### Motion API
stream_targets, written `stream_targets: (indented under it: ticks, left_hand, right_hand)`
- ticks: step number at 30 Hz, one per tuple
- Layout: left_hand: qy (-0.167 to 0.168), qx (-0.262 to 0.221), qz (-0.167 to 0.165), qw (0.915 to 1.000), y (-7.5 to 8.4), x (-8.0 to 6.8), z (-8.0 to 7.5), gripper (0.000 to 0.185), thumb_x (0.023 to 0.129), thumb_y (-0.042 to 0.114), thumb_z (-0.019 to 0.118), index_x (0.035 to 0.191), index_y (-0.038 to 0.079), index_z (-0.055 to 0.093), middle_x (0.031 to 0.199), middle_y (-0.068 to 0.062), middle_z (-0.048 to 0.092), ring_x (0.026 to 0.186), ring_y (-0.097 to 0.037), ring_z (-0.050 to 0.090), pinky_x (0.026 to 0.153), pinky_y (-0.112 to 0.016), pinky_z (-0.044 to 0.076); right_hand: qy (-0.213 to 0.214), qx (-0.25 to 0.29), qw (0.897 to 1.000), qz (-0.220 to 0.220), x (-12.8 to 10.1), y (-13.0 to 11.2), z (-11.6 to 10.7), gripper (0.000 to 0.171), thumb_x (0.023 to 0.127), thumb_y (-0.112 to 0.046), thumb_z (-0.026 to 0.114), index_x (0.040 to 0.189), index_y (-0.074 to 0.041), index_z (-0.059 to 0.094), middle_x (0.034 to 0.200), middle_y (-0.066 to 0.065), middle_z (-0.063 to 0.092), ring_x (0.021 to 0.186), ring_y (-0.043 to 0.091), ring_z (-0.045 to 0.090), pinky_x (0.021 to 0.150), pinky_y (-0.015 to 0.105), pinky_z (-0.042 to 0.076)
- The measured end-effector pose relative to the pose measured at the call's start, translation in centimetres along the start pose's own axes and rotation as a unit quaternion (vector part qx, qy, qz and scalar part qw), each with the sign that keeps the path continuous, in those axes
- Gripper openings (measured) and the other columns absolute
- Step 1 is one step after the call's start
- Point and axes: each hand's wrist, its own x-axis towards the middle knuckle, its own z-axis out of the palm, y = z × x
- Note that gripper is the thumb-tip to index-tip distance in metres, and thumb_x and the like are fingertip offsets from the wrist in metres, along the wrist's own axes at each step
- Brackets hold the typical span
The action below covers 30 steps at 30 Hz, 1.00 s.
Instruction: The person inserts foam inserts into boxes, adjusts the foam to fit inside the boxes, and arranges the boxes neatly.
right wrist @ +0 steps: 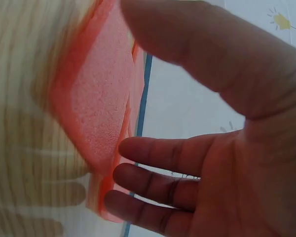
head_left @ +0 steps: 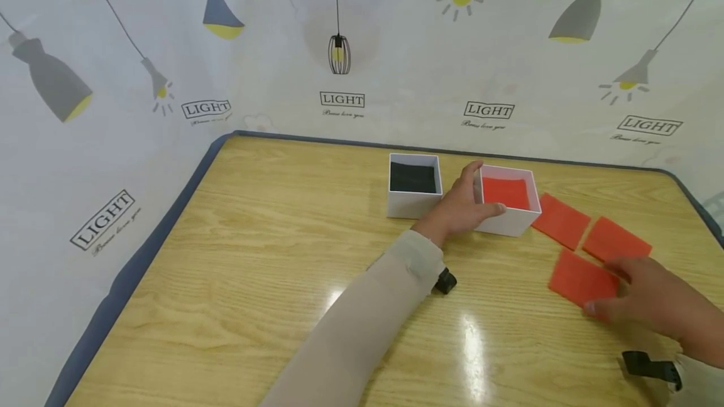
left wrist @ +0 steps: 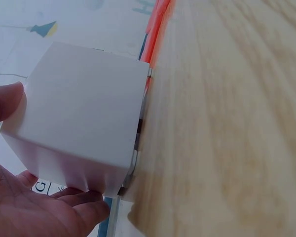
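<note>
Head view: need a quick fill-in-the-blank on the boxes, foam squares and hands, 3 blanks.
1. The left hand grips the white box that has a ____ foam square inside.
2. The other white box, to its left, holds a ____ foam square.
3. Outside the boxes, ____ red foam squares lie on the table; the right hand touches the nearest one.

Missing words: red; black; three

Left arm (head_left: 362, 325) wears a long beige sleeve; small black wrist cameras sit under both wrists; hands bare.
</note>
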Motion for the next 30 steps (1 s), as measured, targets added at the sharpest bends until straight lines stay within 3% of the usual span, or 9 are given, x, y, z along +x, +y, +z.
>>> stream_targets:
  ticks: [8, 12, 18, 26, 30]
  left_hand:
    - [0.0, -0.006, 0.002, 1.0, 0.06, -0.1, -0.06, 0.092, 0.094, 0.03, 0.08, 0.165, 0.037, 0.021, 0.15, 0.005, 0.048, 0.125, -0.013, 0.049, 0.113, -0.039, 0.046]
    - [0.002, -0.004, -0.001, 1.0, 0.12, -0.15, -0.02, 0.092, 0.094, 0.031, 0.08, 0.165, 0.038, 0.021, 0.151, 0.005, 0.048, 0.125, -0.013, 0.049, 0.112, -0.04, 0.047]
    - [0.002, -0.002, -0.002, 1.0, 0.11, -0.13, 0.03, 0.092, 0.094, 0.031, 0.079, 0.165, 0.039, 0.02, 0.152, 0.006, 0.047, 0.126, -0.014, 0.049, 0.114, -0.042, 0.046]
    - [0.004, 0.001, 0.003, 1.0, -0.08, 0.02, -0.02, 0.092, 0.094, 0.032, 0.08, 0.164, 0.04, 0.021, 0.152, 0.005, 0.047, 0.126, -0.014, 0.048, 0.113, -0.043, 0.046]
    - [0.003, 0.003, 0.003, 1.0, -0.19, 0.04, 0.0, 0.092, 0.094, 0.033, 0.079, 0.164, 0.04, 0.021, 0.152, 0.006, 0.047, 0.127, -0.014, 0.048, 0.114, -0.043, 0.046]
  right_hand:
    - [0.009, -0.03, 0.999, -0.013, -0.37, 0.15, 0.48, 0.12, 0.074, -0.06, 0.091, 0.136, 0.029, 0.04, 0.128, 0.051, 0.043, 0.114, 0.061, 0.046, 0.088, 0.067, 0.053]
    - [0.003, -0.034, 0.999, -0.007, -0.12, 0.42, 0.76, 0.121, 0.07, -0.064, 0.092, 0.132, 0.028, 0.043, 0.12, 0.046, 0.048, 0.105, 0.052, 0.052, 0.084, 0.06, 0.055]
    - [0.021, -0.022, 0.999, -0.032, 0.47, 0.9, 0.94, 0.108, 0.068, -0.056, 0.096, 0.124, 0.024, 0.051, 0.108, 0.031, 0.063, 0.093, 0.038, 0.061, 0.077, 0.051, 0.056]
    - [0.022, -0.046, 0.999, -0.005, 0.28, 0.37, 1.08, 0.116, 0.068, -0.059, 0.095, 0.127, 0.028, 0.045, 0.111, 0.039, 0.055, 0.096, 0.045, 0.056, 0.079, 0.055, 0.056]
    - [0.02, -0.034, 0.999, -0.012, 0.19, 0.0, 1.06, 0.108, 0.072, -0.05, 0.095, 0.125, 0.029, 0.045, 0.104, 0.032, 0.06, 0.09, 0.038, 0.06, 0.075, 0.049, 0.056]
